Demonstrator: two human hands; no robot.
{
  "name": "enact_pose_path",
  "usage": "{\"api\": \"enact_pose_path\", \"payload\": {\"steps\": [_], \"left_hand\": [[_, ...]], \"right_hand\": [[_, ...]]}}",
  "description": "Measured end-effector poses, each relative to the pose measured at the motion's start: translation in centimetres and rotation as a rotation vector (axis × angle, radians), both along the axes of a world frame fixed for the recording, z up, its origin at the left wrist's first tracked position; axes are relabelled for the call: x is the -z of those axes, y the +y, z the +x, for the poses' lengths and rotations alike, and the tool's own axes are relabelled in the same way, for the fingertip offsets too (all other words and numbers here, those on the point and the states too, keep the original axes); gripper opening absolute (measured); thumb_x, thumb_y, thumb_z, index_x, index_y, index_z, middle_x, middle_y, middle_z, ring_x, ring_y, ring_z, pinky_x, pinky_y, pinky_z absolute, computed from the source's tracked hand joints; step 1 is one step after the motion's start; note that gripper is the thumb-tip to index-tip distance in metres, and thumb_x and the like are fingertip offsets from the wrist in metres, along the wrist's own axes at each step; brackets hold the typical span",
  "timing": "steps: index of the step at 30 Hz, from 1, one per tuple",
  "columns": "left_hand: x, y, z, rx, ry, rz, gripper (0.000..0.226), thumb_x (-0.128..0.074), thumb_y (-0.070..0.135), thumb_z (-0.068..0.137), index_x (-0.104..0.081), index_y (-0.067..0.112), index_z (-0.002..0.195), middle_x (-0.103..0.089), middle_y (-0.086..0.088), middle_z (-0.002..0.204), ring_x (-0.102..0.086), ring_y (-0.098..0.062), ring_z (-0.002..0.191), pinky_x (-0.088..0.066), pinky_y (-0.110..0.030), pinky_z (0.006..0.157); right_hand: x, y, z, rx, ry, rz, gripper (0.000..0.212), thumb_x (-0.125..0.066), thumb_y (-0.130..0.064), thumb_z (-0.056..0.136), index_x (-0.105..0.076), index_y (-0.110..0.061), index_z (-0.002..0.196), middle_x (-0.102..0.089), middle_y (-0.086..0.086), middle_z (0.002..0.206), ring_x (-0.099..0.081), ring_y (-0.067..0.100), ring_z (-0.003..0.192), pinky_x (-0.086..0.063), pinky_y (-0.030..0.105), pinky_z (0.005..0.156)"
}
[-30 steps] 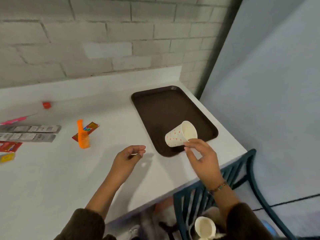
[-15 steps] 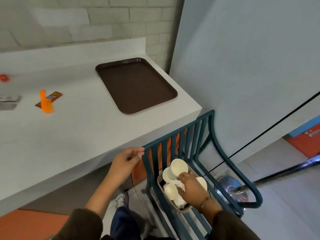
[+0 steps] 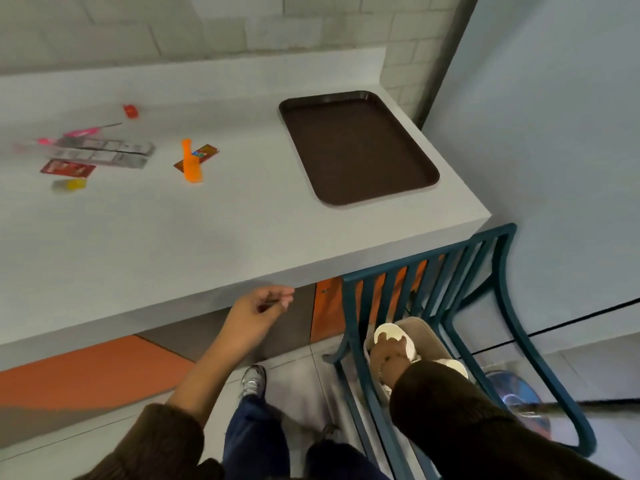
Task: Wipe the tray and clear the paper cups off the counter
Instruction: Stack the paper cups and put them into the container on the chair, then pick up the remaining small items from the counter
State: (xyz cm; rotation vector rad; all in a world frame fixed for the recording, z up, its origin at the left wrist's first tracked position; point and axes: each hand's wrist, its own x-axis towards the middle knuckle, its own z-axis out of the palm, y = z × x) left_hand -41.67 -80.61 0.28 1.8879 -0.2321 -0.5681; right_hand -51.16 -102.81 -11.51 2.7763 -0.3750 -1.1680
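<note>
1. Dark brown rectangular plastic tray [image 3: 360,147], at the back right corner of the white counter [image 3: 207,237]: bare, where a second ago a cup stood on its front edge.
2. Right hand [image 3: 389,355], on a white paper cup [image 3: 389,331] in the beige bin [image 3: 426,337] on the teal slatted chair [image 3: 498,271]; its grip is not discernible.
3. Left hand [image 3: 258,313], under the counter's front edge: loosely curled, empty.
4. No cups show on the counter, so that part looks done.

A canteen or break area is suggested: a brown serving tray [image 3: 356,147] is set on a long white counter [image 3: 207,237] against a painted block wall [image 3: 173,26], with a teal slatted chair [image 3: 433,253] near right.
</note>
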Motion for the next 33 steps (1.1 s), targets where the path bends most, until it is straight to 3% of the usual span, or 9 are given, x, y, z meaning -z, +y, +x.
{"api": "enact_pose_path", "payload": {"steps": [3,5,10,13,17,22,29,33], "left_hand": [[-0.2,2.1,2.1,-0.06,0.003,-0.007,0.021,-0.059,0.016,0.09,-0.064,0.035,0.094,-0.068,0.012,0.1,-0.062,-0.002,0.096,-0.043,-0.014,0.084],[-0.8,3.8,4.2,-0.095,-0.022,-0.011,0.019,-0.059,0.018,0.09,-0.064,0.037,0.093,-0.068,0.012,0.101,-0.063,-0.004,0.096,-0.044,-0.013,0.081],[-2.8,8.7,10.3,-0.126,-0.082,-0.005,0.016,-0.058,0.023,0.09,-0.065,0.034,0.099,-0.067,0.01,0.105,-0.061,-0.003,0.096,-0.042,-0.014,0.079],[-4.2,12.2,14.9,-0.158,-0.111,-0.006,0.017,-0.057,0.022,0.091,-0.065,0.031,0.104,-0.066,0.009,0.106,-0.061,-0.007,0.099,-0.043,-0.019,0.083],[-5.2,16.6,20.1,-0.201,-0.118,-0.054,0.019,-0.058,0.014,0.09,-0.066,0.025,0.103,-0.068,0.002,0.105,-0.064,-0.013,0.097,-0.045,-0.018,0.079],[-5.4,22.3,25.0,-0.255,-0.104,-0.057,0.019,-0.059,0.013,0.089,-0.066,0.028,0.1,-0.069,0.002,0.105,-0.064,-0.013,0.099,-0.045,-0.023,0.086],[-4.1,26.3,28.6,-0.349,-0.077,-0.034,0.019,-0.059,0.012,0.089,-0.066,0.024,0.102,-0.069,-0.001,0.104,-0.064,-0.007,0.089,-0.044,-0.015,0.074],[-3.4,28.1,29.8,-0.428,-0.067,-0.026,0.018,-0.06,0.015,0.089,-0.066,0.028,0.099,-0.069,0.004,0.101,-0.063,-0.009,0.092,-0.043,-0.013,0.072]], "right_hand": [[-3.6,2.1,3.4,0.099,-0.163,0.105,0.039,-0.042,-0.024,0.095,-0.048,-0.009,0.13,-0.046,0.017,0.135,-0.049,0.033,0.121,-0.041,0.043,0.1],[-6.2,3.9,5.9,0.043,-0.302,0.162,0.032,-0.042,-0.029,0.094,-0.055,-0.011,0.116,-0.058,0.011,0.12,-0.059,0.027,0.106,-0.044,0.035,0.089],[-12.2,8.6,11.0,-0.095,-0.597,0.214,0.034,-0.036,-0.04,0.096,-0.054,-0.018,0.116,-0.062,0.002,0.115,-0.058,0.022,0.101,-0.044,0.032,0.085],[-14.5,12.0,15.4,-0.077,-0.685,0.271,0.038,-0.037,-0.042,0.096,-0.052,-0.022,0.125,-0.061,-0.002,0.121,-0.059,0.019,0.104,-0.043,0.031,0.089],[-16.5,16.5,21.7,-0.055,-0.82,0.321,0.035,-0.043,-0.041,0.094,-0.057,-0.024,0.122,-0.065,-0.004,0.118,-0.061,0.018,0.101,-0.042,0.028,0.089],[-17.1,21.4,31.1,-0.062,-0.812,0.353,0.032,-0.048,-0.036,0.093,-0.057,-0.023,0.121,-0.064,-0.001,0.117,-0.061,0.021,0.101,-0.045,0.03,0.09],[-14.6,24.1,41.1,0.053,-0.673,0.393,0.035,-0.054,-0.033,0.09,-0.054,-0.015,0.121,-0.061,0.008,0.119,-0.059,0.028,0.105,-0.047,0.033,0.088],[-12.1,25.1,44.9,0.127,-0.638,0.373,0.053,-0.059,-0.037,0.086,-0.043,-0.011,0.129,-0.044,0.015,0.131,-0.048,0.036,0.115,-0.048,0.041,0.092]]}}
